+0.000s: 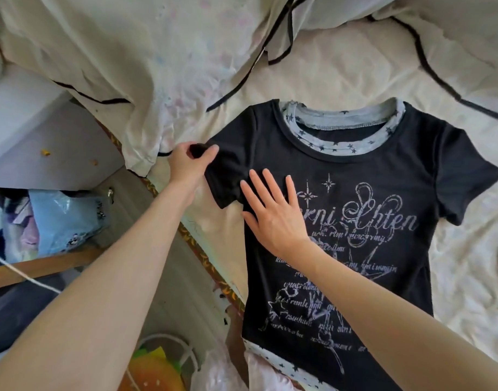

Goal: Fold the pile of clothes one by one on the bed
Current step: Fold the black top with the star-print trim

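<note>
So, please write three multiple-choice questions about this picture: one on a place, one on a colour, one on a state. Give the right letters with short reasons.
1. Where does the left hand grip the T-shirt?
A. the collar
B. a sleeve
C. the bottom hem

2. What colour is the T-shirt's body?
A. black
B. red
C. yellow

3. How is the right hand?
A. closed in a fist
B. flat on the shirt, fingers straight
C. holding a hanger

Answers:
1 B, its fingers pinch the sleeve nearest the bed edge.
2 A, black fabric with pale print and a pale starred collar.
3 B, the palm lies on the chest print.
</note>
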